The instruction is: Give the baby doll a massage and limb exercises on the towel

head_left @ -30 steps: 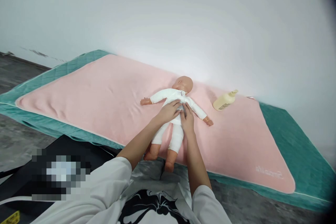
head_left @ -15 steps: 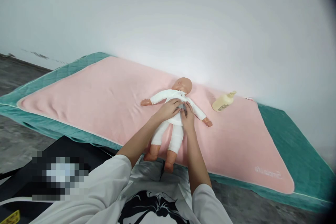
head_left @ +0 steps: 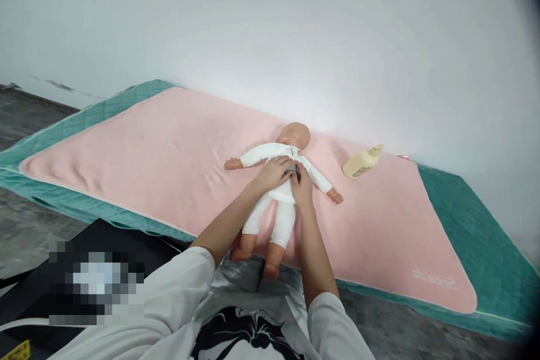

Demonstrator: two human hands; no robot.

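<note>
A baby doll point(head_left: 280, 194) in a white top and trousers lies on the pink mat point(head_left: 139, 140), its limbs spread and its feet towards me. My left hand point(head_left: 275, 172) rests on its torso with the fingers stretched out flat. Across from it, my right hand point(head_left: 302, 180) lies on the other side of the torso, fingers extended and slightly bent. Between the fingertips shows a small grey and dark patch point(head_left: 291, 168); what it is I cannot make out. Neither hand visibly grips anything.
A cream pump bottle point(head_left: 361, 163) leans or stands tilted on the mat to the right of the doll. Beneath the mat is a green quilted mattress point(head_left: 464, 225) against the white wall point(head_left: 270, 28). A black surface point(head_left: 105, 242) is at lower left, partly blurred out.
Both hands stay on the doll's torso, with only slight shifts of the fingers. The view has moved a little; the doll and bottle lie as before.
</note>
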